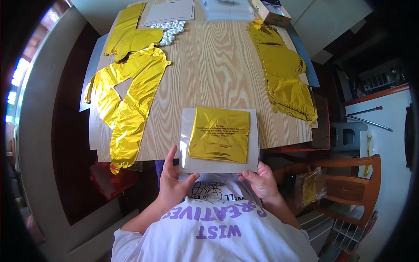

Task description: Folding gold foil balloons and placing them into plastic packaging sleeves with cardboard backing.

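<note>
A clear plastic packet [209, 167] is held level at the table's near edge. Inside it, a folded gold foil balloon [220, 142] lies over a pale backing card, with small dark print on the upper half. My left hand [173, 185] grips the packet's lower left corner, thumb along the bottom edge and fingers up the side. At the lower right corner, my right hand [263, 181] pinches the edge with its thumb on top; its other fingers are partly hidden underneath.
Flat gold foil balloons lie on the wooden table [200, 74]: an A-shaped one [142, 91], another [131, 32] behind it, and a stack [283, 74] at right. White ribbon rolls [172, 31], pale sheets [170, 12] and an open box [273, 15] stand farther back. A chair [349, 183] is at right.
</note>
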### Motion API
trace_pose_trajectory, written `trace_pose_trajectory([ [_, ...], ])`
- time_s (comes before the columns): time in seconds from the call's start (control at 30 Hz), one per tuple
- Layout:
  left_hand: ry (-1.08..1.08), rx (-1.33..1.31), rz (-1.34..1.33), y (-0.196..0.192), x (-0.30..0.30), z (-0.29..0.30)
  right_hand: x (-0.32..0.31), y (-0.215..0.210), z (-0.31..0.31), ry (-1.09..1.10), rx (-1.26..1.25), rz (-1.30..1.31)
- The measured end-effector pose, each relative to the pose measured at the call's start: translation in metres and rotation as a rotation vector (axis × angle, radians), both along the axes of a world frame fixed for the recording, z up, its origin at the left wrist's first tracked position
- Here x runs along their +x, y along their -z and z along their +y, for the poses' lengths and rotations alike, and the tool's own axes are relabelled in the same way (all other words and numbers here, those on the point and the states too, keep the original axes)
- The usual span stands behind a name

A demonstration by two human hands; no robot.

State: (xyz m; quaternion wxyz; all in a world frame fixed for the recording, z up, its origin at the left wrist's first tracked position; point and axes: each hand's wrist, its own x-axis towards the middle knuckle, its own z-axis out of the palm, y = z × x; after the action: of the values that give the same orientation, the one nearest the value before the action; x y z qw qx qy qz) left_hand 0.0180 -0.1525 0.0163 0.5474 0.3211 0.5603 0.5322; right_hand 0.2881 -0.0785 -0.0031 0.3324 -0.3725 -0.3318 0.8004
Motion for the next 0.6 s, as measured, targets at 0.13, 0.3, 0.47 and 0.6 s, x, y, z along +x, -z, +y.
trace_pose_trajectory([
  [0.13,0.022,0.034,0.006,-0.002,0.0,0.006,0.001,0.011,-0.002,0.013,-0.08,-0.016],
  [0.3,0.009,0.03,-0.055,0.0,0.005,0.007,0.007,0.019,-0.002,0.023,-0.074,0.015],
  [0.47,0.064,0.056,0.019,0.012,0.006,0.001,-0.003,0.01,-0.002,0.104,-0.006,0.048],
  [0.6,0.092,0.166,0.038,0.009,0.006,0.002,-0.002,0.009,-0.003,0.11,-0.047,0.127],
])
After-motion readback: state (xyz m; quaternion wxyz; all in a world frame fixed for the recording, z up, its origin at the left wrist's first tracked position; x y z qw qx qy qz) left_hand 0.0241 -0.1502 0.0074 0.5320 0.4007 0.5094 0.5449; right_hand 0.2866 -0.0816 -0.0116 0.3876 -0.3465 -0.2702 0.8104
